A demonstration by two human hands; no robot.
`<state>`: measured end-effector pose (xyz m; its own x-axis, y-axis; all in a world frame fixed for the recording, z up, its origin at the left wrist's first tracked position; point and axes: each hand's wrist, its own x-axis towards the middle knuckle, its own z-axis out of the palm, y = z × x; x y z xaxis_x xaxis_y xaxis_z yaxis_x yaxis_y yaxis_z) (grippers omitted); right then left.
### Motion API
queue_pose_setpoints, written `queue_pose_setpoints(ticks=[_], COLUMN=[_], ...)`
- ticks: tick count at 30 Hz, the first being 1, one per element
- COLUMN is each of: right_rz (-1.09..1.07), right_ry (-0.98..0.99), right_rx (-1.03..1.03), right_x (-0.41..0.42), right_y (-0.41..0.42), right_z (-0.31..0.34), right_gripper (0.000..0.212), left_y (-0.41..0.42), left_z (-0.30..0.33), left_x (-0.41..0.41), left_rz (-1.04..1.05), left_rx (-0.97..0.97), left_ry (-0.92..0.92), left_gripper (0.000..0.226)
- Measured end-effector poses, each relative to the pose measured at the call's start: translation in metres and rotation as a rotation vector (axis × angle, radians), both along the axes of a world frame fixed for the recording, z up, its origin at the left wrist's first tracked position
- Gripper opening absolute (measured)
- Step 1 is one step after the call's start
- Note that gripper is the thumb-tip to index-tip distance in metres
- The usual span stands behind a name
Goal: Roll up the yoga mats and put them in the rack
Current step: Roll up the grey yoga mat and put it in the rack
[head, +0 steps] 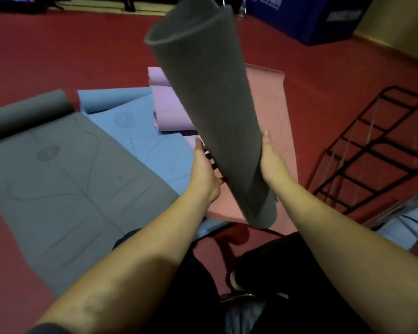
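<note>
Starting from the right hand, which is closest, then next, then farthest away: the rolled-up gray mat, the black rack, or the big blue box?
1. The rolled gray mat: the right hand is touching it, with the left hand on its other side.
2. The black rack: on the floor to the right.
3. The blue box: far back, top right.

Dim, soft focus, warped edges

The floor is covered in dark red carpet (70, 44). Far away at the top right stands a big blue box with white writing (299, 18). Beside it is a yellow wall (401, 22). At the top left lies something dark with a purple edge (7, 2), too blurry to tell what.
</note>
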<state>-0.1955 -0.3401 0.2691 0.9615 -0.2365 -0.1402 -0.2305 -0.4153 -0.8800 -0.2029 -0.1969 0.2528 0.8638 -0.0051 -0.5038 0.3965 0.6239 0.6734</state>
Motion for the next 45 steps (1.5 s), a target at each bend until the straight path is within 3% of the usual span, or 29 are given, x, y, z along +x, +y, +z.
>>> queue_pose_setpoints(ticks=[2,5,7,10,15,18,20,26,29,34,36,40,43,45], right_rz=[-0.098,-0.148,-0.167,-0.157,-0.057,-0.013,0.01,-0.007,-0.029,-0.024,0.004,-0.012,0.034,0.058], right_ry=[0.04,0.046,0.073,0.108,0.162,0.058,-0.021,-0.063,-0.08,-0.159,-0.164,-0.029,-0.022,-0.066], right_rx=[0.191,0.379,0.448,0.514,0.475,0.648,0.728,0.736,0.776,0.785,0.757,0.656,0.593,0.612], right_x=[-0.016,-0.042,-0.057,-0.071,-0.079,-0.077,-0.072,-0.084,-0.086,-0.082,-0.084,-0.093,-0.079,-0.07], right_y=[-0.004,-0.023,-0.031,-0.05,-0.081,-0.084,-0.089,-0.092,-0.092,-0.1,-0.102,-0.1,-0.106,-0.108], right_z=[-0.01,-0.027,-0.036,-0.052,-0.072,-0.049,-0.031,-0.046,-0.045,-0.025,-0.032,-0.059,-0.048,-0.039], right_gripper=[0.068,0.056,0.04,0.043,0.043,0.053,0.055,0.047,0.033,0.041,0.031,0.029,0.017,0.021], left_y=[-0.014,-0.035,-0.043,-0.059,-0.076,-0.079,-0.081,-0.093,-0.096,-0.092,-0.089,-0.088,-0.081,-0.082], left_z=[-0.006,-0.025,-0.069,-0.136,-0.046,-0.017,-0.008,-0.012,-0.01,0.006,-0.003,-0.028,-0.024,-0.016], left_x=[-0.014,-0.032,-0.025,-0.018,-0.082,-0.084,-0.084,-0.093,-0.092,-0.084,-0.083,-0.085,-0.076,-0.075], left_rz=[-0.032,-0.057,-0.065,-0.063,-0.07,-0.103,-0.049,0.037,-0.018,-0.023,-0.018,-0.12,-0.142,-0.113], left_rx=[0.093,0.222,0.345,0.444,0.309,0.252,0.264,0.38,0.32,0.294,0.305,0.333,0.413,0.479], left_ry=[-0.013,-0.018,0.021,0.06,-0.018,-0.189,-0.233,-0.282,-0.33,-0.429,-0.449,-0.294,-0.302,-0.338], left_gripper=[0.047,0.067,0.085,0.082,0.036,0.066,0.074,0.048,0.051,0.03,0.033,0.052,0.04,0.037])
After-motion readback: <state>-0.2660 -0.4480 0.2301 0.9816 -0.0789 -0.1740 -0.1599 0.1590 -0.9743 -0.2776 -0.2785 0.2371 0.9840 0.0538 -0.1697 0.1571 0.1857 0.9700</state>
